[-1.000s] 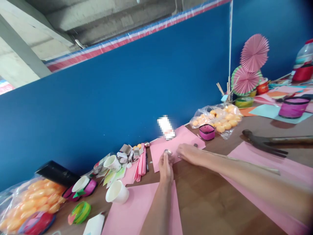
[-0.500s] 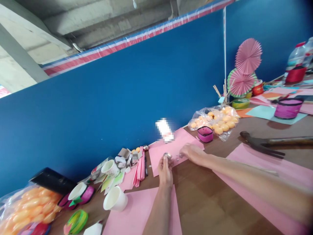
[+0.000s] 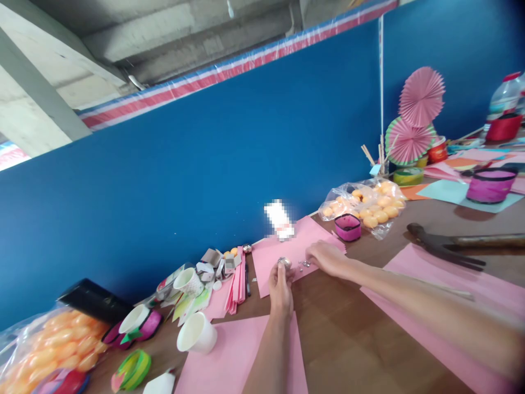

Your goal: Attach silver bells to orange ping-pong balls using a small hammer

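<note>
My left hand (image 3: pixel 280 282) is closed around a small round silver object (image 3: pixel 283 262), held upright at its fingertips above a pink paper sheet (image 3: pixel 287 249). My right hand (image 3: pixel 324 256) rests on the same sheet just to the right, fingers bent and pinched by several tiny shiny bits (image 3: pixel 305 264). What its fingers hold is too small to make out. Both arms reach forward over the wooden table (image 3: pixel 348 339).
A white paper cup (image 3: pixel 197 334), a pink sheet (image 3: pixel 229 361) and coloured tape rolls (image 3: pixel 133 368) lie near left. Bags of orange balls (image 3: pixel 369 202) and a small pink basket (image 3: pixel 348 227) stand behind. A hammer (image 3: pixel 447 246) lies right. Blue partition wall (image 3: pixel 205 175) behind.
My right hand has slid a little to the right, away from my left hand, uncovering tiny shiny bits on the pink sheet. The view has shifted slightly.
</note>
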The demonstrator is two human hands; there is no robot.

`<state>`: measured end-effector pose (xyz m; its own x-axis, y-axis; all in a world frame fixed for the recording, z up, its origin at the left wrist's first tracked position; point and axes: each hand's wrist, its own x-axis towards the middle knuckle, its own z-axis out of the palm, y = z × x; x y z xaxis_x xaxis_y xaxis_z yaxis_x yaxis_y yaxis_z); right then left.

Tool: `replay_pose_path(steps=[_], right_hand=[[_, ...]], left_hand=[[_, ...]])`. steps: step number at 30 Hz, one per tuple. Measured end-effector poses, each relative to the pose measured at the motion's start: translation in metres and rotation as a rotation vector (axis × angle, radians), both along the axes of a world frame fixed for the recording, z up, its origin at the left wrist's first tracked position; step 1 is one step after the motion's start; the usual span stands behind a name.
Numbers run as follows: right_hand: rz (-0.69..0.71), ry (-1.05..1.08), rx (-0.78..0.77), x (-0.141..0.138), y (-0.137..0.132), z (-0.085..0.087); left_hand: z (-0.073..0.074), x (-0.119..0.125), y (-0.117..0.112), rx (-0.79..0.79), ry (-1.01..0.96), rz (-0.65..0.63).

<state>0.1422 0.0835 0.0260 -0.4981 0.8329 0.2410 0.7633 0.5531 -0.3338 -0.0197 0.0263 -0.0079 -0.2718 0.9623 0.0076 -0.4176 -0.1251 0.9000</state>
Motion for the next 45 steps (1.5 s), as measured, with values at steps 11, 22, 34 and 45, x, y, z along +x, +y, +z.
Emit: replay_pose_path(steps=[11, 22, 34, 45], right_hand=[[0.017, 0.171, 0.008, 0.001, 0.000, -0.001], [0.079, 0.360, 0.032, 0.000, -0.009, -0.010], [0.117, 0.462, 0.008, 0.004, -0.009, -0.022], [0.123, 0.465, 0.063, 0.004, -0.011, -0.030]], left_hand=[[0.003, 0.003, -0.001, 0.039, 0.092, -0.021], [-0.001, 0.003, 0.000, 0.044, 0.086, 0.008], [0.003, 0.006, -0.005, 0.085, 0.219, -0.043], [0.004, 0.005, -0.008, 0.063, 0.293, 0.006]])
